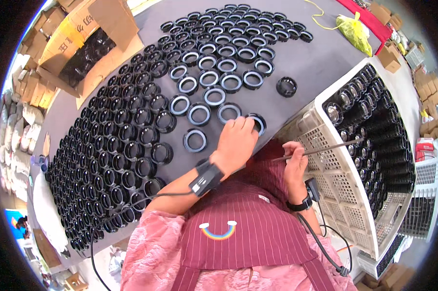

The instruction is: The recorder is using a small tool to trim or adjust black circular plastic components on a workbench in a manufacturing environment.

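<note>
My left hand (236,141) reaches over the grey table with its fingers curled onto the near side of a black ring (262,127), partly covering it. That ring has a pale blue-grey inner band, like several rings (198,114) lying beside it. Close to the table edge, my right hand (295,167) is closed around a thin dark rod (328,147). The rod points right, across the wall of a white plastic crate. Apart from the others, one black ring (287,87) sits to the right of the group.
Rows of plain black rings (114,145) cover the table's left side. A white perforated crate (321,160) holding black cylindrical parts (386,131) stands at right. An open cardboard box (117,24) is at the far left, and a yellow plastic bag (355,33) at the far right.
</note>
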Tool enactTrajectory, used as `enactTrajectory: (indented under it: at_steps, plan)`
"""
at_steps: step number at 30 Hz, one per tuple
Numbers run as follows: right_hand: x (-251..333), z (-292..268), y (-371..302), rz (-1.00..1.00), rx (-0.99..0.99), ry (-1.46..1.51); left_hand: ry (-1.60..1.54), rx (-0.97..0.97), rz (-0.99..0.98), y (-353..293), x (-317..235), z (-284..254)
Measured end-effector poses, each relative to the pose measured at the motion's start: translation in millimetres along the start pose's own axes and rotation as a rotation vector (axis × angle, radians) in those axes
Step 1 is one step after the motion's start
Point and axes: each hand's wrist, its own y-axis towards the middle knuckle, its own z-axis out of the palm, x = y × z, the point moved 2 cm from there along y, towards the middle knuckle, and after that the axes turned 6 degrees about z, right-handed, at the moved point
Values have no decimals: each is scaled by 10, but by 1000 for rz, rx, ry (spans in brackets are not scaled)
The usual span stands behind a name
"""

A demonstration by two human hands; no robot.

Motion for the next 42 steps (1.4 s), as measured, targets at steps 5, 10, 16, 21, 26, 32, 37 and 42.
enactTrajectory:
  at_steps: [5,10,16,21,26,32,37,42]
  plan:
    - [279,157,-95,246,111,118,-115,64,-77,-707,-131,-283]
    - [443,501,-139,381,340,367,-194,-5,-185,-1072,-86,-303]
    - [579,624,-210,356,509,153,-517,-200,-315,-1242,8,-135]
    - [683,702,-223,271,591,5,-442,-237,-149,-1224,47,-107]
    - [744,781,-121,35,631,-208,-464,-201,-162,-1158,62,-135]
    - [865,800,65,-121,499,-397,-459,-234,-158,-1163,85,-111]
    - [775,882,42,-143,476,-321,-524,-228,-184,-1175,94,-84]
    - [747,962,64,-85,565,-218,-585,-249,-250,-1204,86,-92]
